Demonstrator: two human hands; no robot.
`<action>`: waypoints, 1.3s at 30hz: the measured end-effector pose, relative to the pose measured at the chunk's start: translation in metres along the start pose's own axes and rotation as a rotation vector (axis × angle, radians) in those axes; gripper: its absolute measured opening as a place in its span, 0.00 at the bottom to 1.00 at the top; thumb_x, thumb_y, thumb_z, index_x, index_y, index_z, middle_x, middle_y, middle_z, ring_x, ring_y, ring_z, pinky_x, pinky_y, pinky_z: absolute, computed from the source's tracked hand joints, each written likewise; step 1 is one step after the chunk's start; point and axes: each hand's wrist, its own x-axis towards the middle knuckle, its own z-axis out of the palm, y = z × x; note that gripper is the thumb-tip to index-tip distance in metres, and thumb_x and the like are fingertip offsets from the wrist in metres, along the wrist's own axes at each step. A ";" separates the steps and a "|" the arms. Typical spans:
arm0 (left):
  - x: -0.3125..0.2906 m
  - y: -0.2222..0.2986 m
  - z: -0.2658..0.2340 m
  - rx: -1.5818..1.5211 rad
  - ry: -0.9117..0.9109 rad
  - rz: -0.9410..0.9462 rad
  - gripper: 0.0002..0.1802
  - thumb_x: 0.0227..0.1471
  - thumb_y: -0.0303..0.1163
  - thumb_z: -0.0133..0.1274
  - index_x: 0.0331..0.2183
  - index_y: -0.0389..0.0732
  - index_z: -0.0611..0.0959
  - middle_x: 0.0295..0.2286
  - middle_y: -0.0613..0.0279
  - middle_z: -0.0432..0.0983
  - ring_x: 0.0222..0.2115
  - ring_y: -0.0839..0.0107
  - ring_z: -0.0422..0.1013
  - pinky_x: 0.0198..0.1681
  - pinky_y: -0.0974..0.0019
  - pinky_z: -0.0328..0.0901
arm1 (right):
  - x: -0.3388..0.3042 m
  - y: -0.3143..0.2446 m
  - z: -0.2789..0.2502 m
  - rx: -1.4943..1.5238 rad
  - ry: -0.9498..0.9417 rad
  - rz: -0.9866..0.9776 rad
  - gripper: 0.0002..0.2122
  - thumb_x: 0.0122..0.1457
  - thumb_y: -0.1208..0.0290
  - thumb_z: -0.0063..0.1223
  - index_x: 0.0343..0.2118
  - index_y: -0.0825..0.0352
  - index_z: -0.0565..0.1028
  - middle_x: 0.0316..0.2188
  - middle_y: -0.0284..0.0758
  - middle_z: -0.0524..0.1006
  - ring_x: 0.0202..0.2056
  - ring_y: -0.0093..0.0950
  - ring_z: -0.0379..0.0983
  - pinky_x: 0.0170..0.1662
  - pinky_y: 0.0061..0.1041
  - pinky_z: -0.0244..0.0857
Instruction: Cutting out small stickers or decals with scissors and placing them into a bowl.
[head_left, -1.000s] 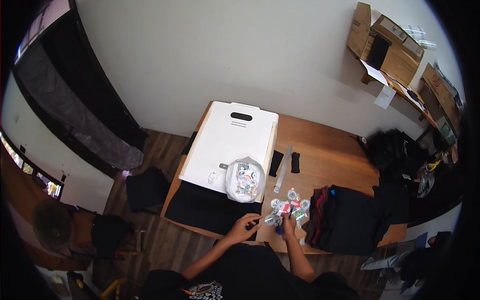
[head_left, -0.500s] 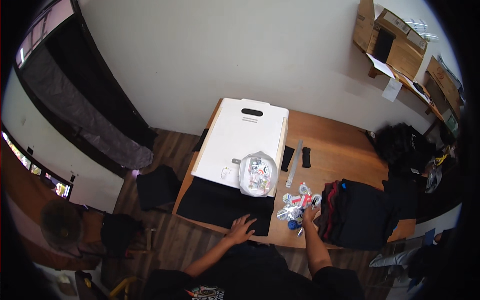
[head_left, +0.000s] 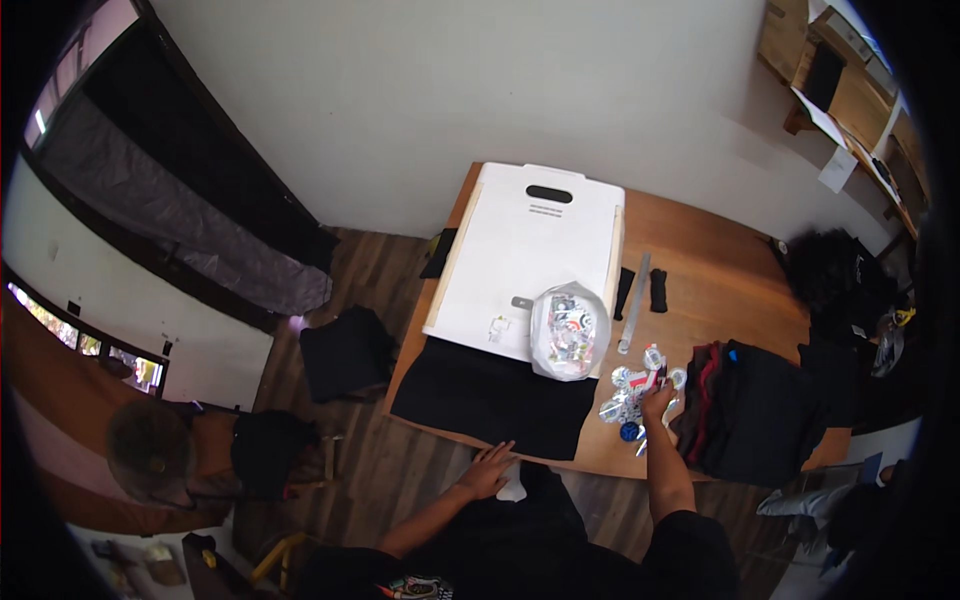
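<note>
A flat black cloth (head_left: 490, 400) covers the front of the wooden table. My left hand (head_left: 487, 473) is at its near edge, fingers stretched out and holding nothing. To the right, my right hand (head_left: 657, 402) reaches into a loose pile of stickers (head_left: 622, 400), white, silver, red and blue. Its fingers are drawn together; what they pinch is too small to make out. A clear plastic bag (head_left: 568, 335) with more stickers rests on the lower right corner of a white board (head_left: 525, 250) with a slot near its far end.
A metal ruler (head_left: 635, 305) and a small black roll (head_left: 658, 290) lie beyond the stickers. Folded dark garments (head_left: 765, 410) are stacked at the right. At left, another person (head_left: 150, 455) sits near a black-covered stool-like shape (head_left: 347, 355). A shelf (head_left: 830, 125) with cardboard boxes hangs upper right.
The whole view has shifted, so the table appears farther right. My left hand has drawn back from on the cloth to its near edge. My right hand stays at the stickers.
</note>
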 end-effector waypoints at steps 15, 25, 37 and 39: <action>0.035 0.004 -0.109 -0.161 -0.213 0.052 0.22 0.59 0.34 0.51 0.55 0.45 0.75 0.57 0.54 0.64 0.56 0.54 0.63 0.62 0.51 0.55 | -0.017 0.019 0.011 0.017 0.239 -0.249 0.24 0.51 0.78 0.52 0.54 0.74 0.68 0.48 0.53 0.71 0.53 0.50 0.66 0.59 0.43 0.59; 0.108 0.022 -0.096 0.095 0.031 0.665 0.32 0.60 0.43 0.49 0.63 0.46 0.65 0.65 0.47 0.51 0.66 0.50 0.47 0.68 0.50 0.43 | -0.208 0.030 -0.001 0.021 0.364 -0.179 0.15 0.57 0.78 0.51 0.48 0.70 0.72 0.55 0.50 0.67 0.58 0.49 0.62 0.61 0.46 0.54; 0.037 0.045 0.005 -0.060 -0.250 1.050 0.22 0.59 0.44 0.49 0.50 0.44 0.79 0.55 0.52 0.68 0.60 0.54 0.60 0.65 0.49 0.49 | -0.231 -0.057 -0.011 0.210 0.221 -0.198 0.16 0.59 0.79 0.47 0.51 0.68 0.72 0.55 0.48 0.69 0.59 0.46 0.63 0.61 0.41 0.55; 0.041 0.038 -0.015 -0.084 -0.181 0.942 0.21 0.59 0.44 0.49 0.49 0.43 0.79 0.55 0.52 0.68 0.60 0.53 0.60 0.65 0.49 0.49 | -0.206 -0.076 0.011 0.105 0.125 -0.392 0.17 0.61 0.79 0.46 0.54 0.69 0.72 0.58 0.47 0.68 0.61 0.45 0.62 0.64 0.39 0.53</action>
